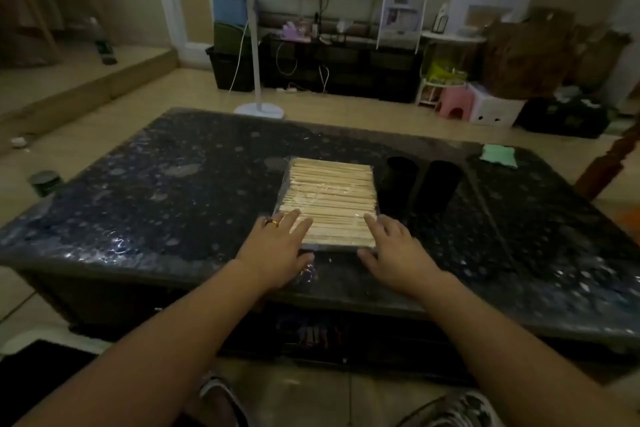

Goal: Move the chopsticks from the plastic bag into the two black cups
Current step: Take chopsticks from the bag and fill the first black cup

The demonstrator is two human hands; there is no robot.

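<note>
Bagged chopsticks [329,199] at frame centre on bench [156,184], long axis left-right. Left hand [277,248] and right hand [394,250] flat on near edge, grip relaxed, holding nothing. Two black cups [398,184] just right of bag; right hand nearer.

Dim indoor light, warm cast; no source visible. Glossy dark speckled plastic-covered table [173,191] shows scattered small glare spots. Two black cups [419,184] nearly lost against it. Overall soft, motion-blurred. Wide-angle bowing at edges; corners darker.

Home living room: fan [258,28], stool [454,104].
</note>
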